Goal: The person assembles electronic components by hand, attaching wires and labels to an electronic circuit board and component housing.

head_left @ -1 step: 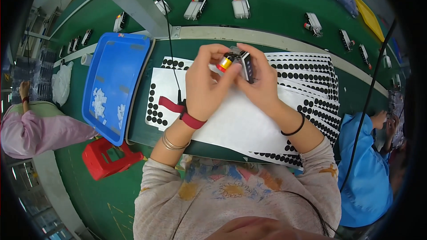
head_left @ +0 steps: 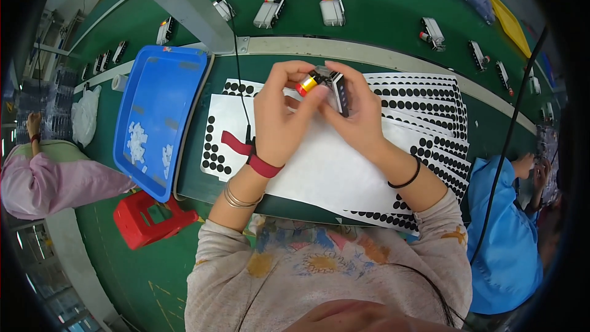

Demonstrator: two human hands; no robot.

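We see small part point(head_left: 324, 83) half hidden by fingers point(head_left: 289, 80); white pieces in blue tray point(head_left: 184, 61) too small to identify; bench's near edge hidden by torso.

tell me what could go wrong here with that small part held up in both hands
1. Both hands, left hand and right hand, pinch the small part by fingertips above the dot sticker sheets; it could slip and fall.
2. The hanging black cable runs close to the left hand and might snag.

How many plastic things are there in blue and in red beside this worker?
Blue rectangular plastic tray: 1
Red plastic stool: 1
Total: 2
The hands hold a small grey part with a red-and-yellow end.
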